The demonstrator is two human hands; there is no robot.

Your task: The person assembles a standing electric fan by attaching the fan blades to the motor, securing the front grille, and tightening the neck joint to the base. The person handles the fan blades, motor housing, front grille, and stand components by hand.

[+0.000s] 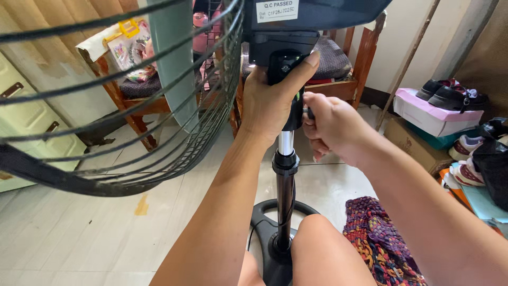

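Stand fan (284, 63) right up close here, its black neck joint sitting at the top of an upright pole (285, 182) that runs straight down to the round black base (264, 222) on the tiled floor (69, 238), between the person's knees. The left hand (267, 103) is wrapped firmly around the neck from the left side, fingers closed on it, thumb stretched up over the black housing. The right hand (330, 127) comes in from the right, just beside the pole's top, fingers curled tight and pinching something small at the joint; what it is exactly, I can't tell, the fist hides it. Both hands are touching the fan at the same height, left a shade higher. The long axis is vertical, and the joint lies directly between the two hands. The wire cage (121, 111) and a grey-green blade (174, 58) lean off to the left. Wooden chairs (360, 63) stand behind, a woven rug (378, 238) lies beside the base, shoe boxes (428, 114) on the right.
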